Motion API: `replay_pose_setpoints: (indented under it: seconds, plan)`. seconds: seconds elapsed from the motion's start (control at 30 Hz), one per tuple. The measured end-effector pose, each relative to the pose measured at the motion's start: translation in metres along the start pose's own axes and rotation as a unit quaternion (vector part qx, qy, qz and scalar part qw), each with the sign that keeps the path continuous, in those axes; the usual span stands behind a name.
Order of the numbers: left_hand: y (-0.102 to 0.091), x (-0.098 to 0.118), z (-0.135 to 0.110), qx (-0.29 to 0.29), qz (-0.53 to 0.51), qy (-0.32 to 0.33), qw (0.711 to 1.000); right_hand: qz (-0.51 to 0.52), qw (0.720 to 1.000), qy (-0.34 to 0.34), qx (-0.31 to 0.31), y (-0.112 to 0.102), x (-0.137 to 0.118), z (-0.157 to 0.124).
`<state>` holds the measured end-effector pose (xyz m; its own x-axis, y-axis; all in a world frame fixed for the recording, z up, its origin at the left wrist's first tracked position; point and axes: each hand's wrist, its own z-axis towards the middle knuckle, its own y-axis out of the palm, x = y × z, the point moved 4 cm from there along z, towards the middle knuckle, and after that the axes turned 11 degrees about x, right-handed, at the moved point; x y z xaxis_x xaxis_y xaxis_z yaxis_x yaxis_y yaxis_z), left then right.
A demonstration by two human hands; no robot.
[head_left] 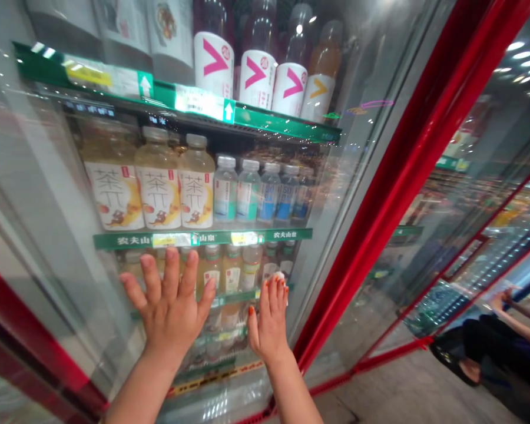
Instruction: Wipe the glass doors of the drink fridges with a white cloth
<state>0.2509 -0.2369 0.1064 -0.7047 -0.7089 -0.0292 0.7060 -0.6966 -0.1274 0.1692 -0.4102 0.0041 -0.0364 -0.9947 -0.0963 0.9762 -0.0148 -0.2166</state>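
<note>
Pressing flat against the glass door (62,194) of a drinks cooler, both arms reach up from the bottom of the view! The left hand (170,309) is spread wide, its fingertips (172,259) fanned out and planted on the pane, gripping nothing. Just beside it, the right hand (269,321) stands upright with its orange-painted fingers (274,291) close together but open, also holding nothing and resting on the glass. A small white patch (280,277) sits right at those fingertips, and whether it's on the pane or behind it, I can't tell.

Behind the glass, right at finger level, a row of smaller drink bottles (232,274) stands on the lower shelf. Just above the fingertips runs a green shelf strip (203,238), and over that are big tea bottles (159,182) beside slim water bottles (251,191). Higher up, well above the hands, bottles with pink chevron labels (258,76) line the top shelf. Off to the right of the fingers, a red door frame (406,176) slants past, and further right, another person's arm (521,333) shows low in the view!
</note>
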Motion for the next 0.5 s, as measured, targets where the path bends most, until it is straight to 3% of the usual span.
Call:
replay_pose_setpoints:
  seconds: [0.07, 0.13, 0.2, 0.27, 0.37, 0.43, 0.5]
  plan:
    - [0.001, -0.001, -0.001, -0.002, -0.004, 0.002, 1.0, -0.01, 0.998, 0.054, -0.013, -0.005, 0.016, -0.028]
    - [0.001, -0.003, -0.002, -0.001, -0.007, -0.001, 1.0, -0.02, 0.991, 0.129, -0.008, -0.013, 0.038, -0.034]
    - [0.001, -0.005, -0.002, 0.0, -0.01, -0.005, 1.0, -0.031, 0.982, 0.188, 0.012, -0.018, 0.052, -0.017]
    - [0.0, -0.004, -0.001, 0.0, -0.02, -0.012, 1.0, -0.043, 0.979, 0.197, 0.026, -0.018, 0.052, 0.015]
    - [-0.002, 0.008, -0.004, 0.0, -0.052, -0.049, 0.997, -0.042, 0.996, 0.076, 0.0, -0.009, 0.032, 0.05]
    - [0.0, 0.028, -0.01, -0.004, -0.063, -0.055, 0.996, -0.011, 0.998, -0.046, -0.036, -0.005, 0.02, 0.045]
    - [0.006, 0.054, -0.018, -0.024, -0.067, -0.035, 0.997, 0.014, 0.992, -0.114, -0.051, -0.008, 0.022, 0.022]
